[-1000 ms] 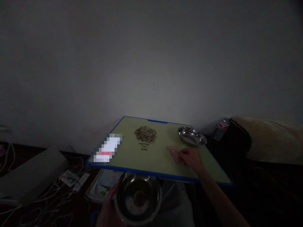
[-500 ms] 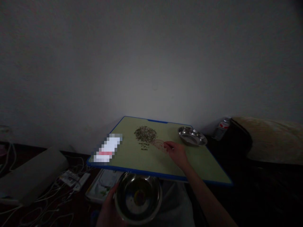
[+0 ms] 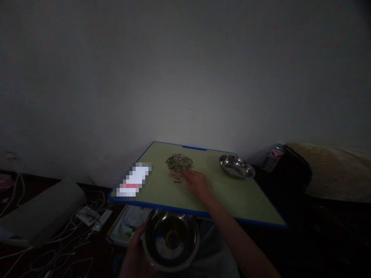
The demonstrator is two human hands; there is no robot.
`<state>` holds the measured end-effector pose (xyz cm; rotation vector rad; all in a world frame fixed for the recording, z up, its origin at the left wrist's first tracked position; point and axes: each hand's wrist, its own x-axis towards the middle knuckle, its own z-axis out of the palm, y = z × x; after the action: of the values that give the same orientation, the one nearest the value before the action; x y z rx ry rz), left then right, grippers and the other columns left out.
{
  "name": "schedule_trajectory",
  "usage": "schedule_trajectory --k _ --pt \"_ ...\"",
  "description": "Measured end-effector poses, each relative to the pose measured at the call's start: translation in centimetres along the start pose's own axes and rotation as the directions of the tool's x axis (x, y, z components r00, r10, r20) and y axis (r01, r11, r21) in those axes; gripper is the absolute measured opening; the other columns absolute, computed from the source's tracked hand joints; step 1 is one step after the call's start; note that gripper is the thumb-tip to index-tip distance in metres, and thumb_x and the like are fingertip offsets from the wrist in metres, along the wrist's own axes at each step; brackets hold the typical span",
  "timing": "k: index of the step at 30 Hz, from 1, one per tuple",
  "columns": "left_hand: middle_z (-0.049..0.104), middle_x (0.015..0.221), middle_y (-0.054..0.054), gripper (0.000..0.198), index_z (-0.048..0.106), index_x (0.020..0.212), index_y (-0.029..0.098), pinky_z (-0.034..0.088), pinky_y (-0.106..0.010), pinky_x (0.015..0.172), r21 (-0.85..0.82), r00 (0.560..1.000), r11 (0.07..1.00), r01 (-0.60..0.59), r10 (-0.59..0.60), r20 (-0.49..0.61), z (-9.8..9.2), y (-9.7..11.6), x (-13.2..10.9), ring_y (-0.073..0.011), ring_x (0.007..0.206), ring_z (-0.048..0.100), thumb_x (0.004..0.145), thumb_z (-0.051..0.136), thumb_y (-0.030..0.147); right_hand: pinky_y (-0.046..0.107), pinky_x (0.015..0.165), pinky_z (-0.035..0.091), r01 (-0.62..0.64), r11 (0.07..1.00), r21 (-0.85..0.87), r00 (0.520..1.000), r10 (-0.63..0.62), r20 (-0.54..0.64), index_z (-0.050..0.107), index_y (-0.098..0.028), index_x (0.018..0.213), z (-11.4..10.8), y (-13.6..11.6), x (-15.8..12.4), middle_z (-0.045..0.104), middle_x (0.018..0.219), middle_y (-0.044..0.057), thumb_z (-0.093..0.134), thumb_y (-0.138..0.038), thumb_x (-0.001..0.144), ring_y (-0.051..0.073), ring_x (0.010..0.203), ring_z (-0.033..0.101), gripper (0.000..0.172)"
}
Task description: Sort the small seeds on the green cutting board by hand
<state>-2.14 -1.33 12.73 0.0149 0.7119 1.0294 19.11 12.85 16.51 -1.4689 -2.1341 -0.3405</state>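
My left hand [image 3: 137, 253] is closed on the side of a steel bowl [image 3: 170, 266], which it holds just below the near edge of the table. Some small yellowish-brown spot shows at the bowl's bottom; I cannot make out what it is. My right hand [image 3: 197, 183] reaches over the table, fingers pinched on a clear, flat plastic piece with pink marks [image 3: 173, 175]. That piece lies low over the near side of a heap of small dark and pale grains [image 3: 179, 161]. A few grains [image 3: 177, 181] lie in a short row nearer me.
The small folding table [image 3: 243, 204] has a pale green top and blue rim. A shallow steel bowl [image 3: 237, 168] stands at its right, a blurred-out phone-like screen [image 3: 133, 179] at its left. Cables and a power strip [image 3: 101, 220] lie on the floor; a bottle [image 3: 274, 158] stands right.
My right hand has moved left with the clear plastic piece, from the right of the grains to their near side. My left hand keeps the bowl in about the same place.
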Motion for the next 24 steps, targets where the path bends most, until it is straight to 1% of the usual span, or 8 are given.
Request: schedule_trajectory --k 2,5,9,13,17,20,22,24 --pt "0.084 0.074 -0.007 0.018 0.079 0.069 0.021 0.062 -0.038 0.070 -0.029 0.999 1.000 -0.006 0.004 -0.044 0.6 0.0 -0.1 -0.0270 0.075 0.079 0.083 0.070 0.027 0.025 0.081 0.056 0.009 1.000 -0.022 1.000 -0.008 0.029 0.080 -0.026 0.111 -0.2 -0.1 0.0 0.081 0.108 0.006 0.060 -0.016 0.098 0.019 0.091 0.076 0.026" --pt "0.080 0.061 -0.004 0.025 0.075 0.059 0.022 0.060 -0.036 0.061 -0.046 0.992 0.998 -0.030 0.024 -0.126 1.7 0.1 -0.7 -0.0270 0.067 0.078 0.082 0.067 0.018 0.025 0.081 0.056 0.017 0.999 -0.038 0.998 -0.014 0.066 0.080 -0.025 0.113 -0.4 -0.2 0.2 0.081 0.106 0.006 0.060 -0.017 0.098 0.019 0.091 0.075 0.026" --pt "0.083 0.070 -0.012 0.027 0.079 0.066 0.017 0.062 -0.044 0.071 -0.001 0.989 1.000 -0.016 0.015 -0.146 2.5 0.2 -1.4 -0.0319 0.072 0.079 0.086 0.062 0.020 0.025 0.081 0.056 0.009 0.999 -0.046 0.998 -0.006 0.064 0.080 -0.026 0.111 -0.4 -0.2 0.3 0.081 0.108 0.006 0.059 -0.018 0.100 0.019 0.092 0.075 0.025" --pt "0.084 0.078 -0.017 0.029 0.079 0.065 0.015 0.062 -0.046 0.077 0.003 0.990 1.000 -0.017 0.017 -0.139 2.2 0.1 -1.4 -0.0323 0.076 0.079 0.088 0.061 0.021 0.025 0.081 0.056 0.002 0.999 -0.044 0.998 0.001 0.065 0.080 -0.025 0.111 -0.2 -0.1 0.3 0.081 0.109 0.006 0.059 -0.021 0.101 0.020 0.092 0.076 0.023" --pt "0.085 0.081 -0.013 0.016 0.079 0.067 0.018 0.062 -0.050 0.084 0.005 0.997 1.000 -0.029 0.029 -0.073 1.2 0.0 -0.9 -0.0346 0.083 0.079 0.079 0.072 0.024 0.026 0.082 0.056 -0.018 1.000 -0.023 0.998 0.020 0.061 0.081 -0.025 0.109 -0.1 -0.1 0.2 0.081 0.109 0.007 0.058 -0.021 0.101 0.020 0.092 0.076 0.024" --pt "0.083 0.069 -0.008 0.007 0.078 0.066 0.020 0.061 -0.055 0.086 0.015 0.995 0.999 -0.029 0.031 -0.090 1.1 -0.1 -0.9 -0.0373 0.084 0.079 0.073 0.077 0.022 0.026 0.081 0.056 -0.037 0.999 -0.008 0.998 0.038 0.055 0.081 -0.024 0.110 -0.2 -0.1 0.3 0.081 0.108 0.008 0.059 -0.020 0.100 0.020 0.091 0.076 0.025" --pt "0.081 0.064 -0.004 0.009 0.077 0.064 0.022 0.063 -0.048 0.080 0.006 0.992 0.998 -0.067 0.068 -0.106 1.5 -0.1 -1.2 -0.0341 0.082 0.080 0.073 0.077 0.021 0.026 0.081 0.057 -0.029 1.000 0.004 0.998 0.029 0.050 0.081 -0.025 0.110 -0.2 0.0 0.3 0.082 0.106 0.007 0.060 -0.018 0.099 0.020 0.091 0.076 0.025" --pt "0.082 0.066 -0.005 0.013 0.076 0.062 0.022 0.063 -0.041 0.073 0.001 0.993 0.998 -0.068 0.068 -0.092 1.7 -0.1 -1.4 -0.0305 0.078 0.080 0.075 0.077 0.023 0.026 0.082 0.057 -0.011 1.000 0.022 0.999 0.010 0.039 0.081 -0.026 0.110 -0.1 0.1 0.2 0.082 0.105 0.005 0.060 -0.018 0.098 0.020 0.091 0.076 0.026"
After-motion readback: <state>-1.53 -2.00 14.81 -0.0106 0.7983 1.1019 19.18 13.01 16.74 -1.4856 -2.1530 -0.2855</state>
